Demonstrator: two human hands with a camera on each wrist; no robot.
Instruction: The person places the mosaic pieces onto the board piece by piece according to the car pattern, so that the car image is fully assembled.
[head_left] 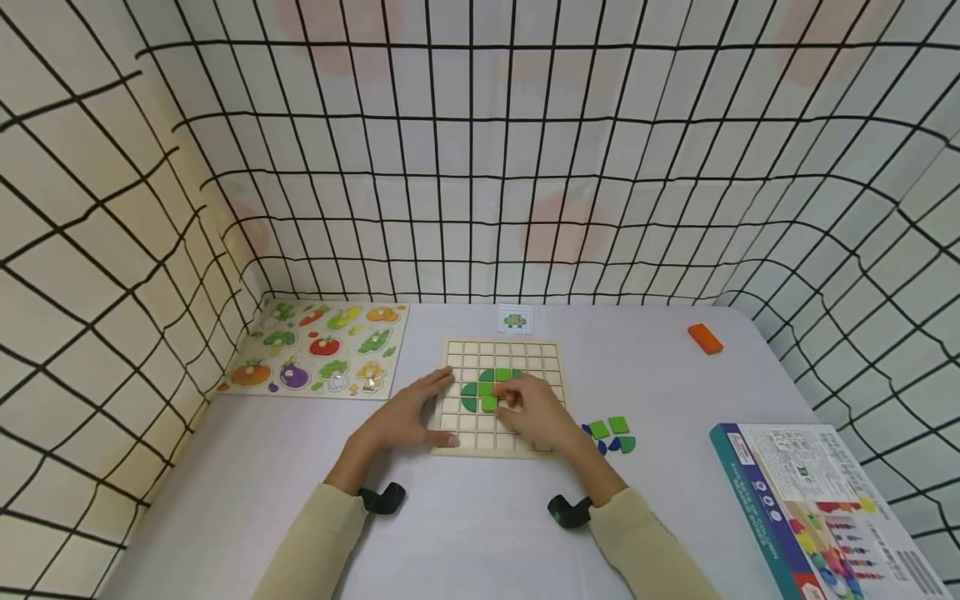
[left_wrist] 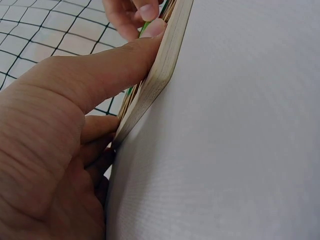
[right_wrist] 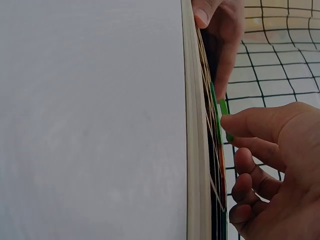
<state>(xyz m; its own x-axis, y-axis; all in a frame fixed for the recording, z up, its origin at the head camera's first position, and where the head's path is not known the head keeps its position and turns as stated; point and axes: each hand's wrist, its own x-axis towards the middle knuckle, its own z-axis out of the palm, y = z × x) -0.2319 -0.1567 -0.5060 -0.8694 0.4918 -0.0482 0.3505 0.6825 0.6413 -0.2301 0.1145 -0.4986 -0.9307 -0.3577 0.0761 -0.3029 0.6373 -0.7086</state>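
Observation:
On the table lies a square wooden grid board. Bright green square tiles and dark green quarter-round tiles sit in its middle cells. My left hand rests at the board's left side, fingers and thumb spread, the thumb over the near left corner. Above the tiles, my right hand pinches a green tile between thumb and index finger, held slightly off the board. The right hand hides part of the pattern. Behind the board stands a small picture card with a green figure.
Loose green and blue tiles lie right of the board. A vegetable puzzle board is at the back left, an orange block at the back right. A printed box occupies the near right. Black wire mesh encloses the table.

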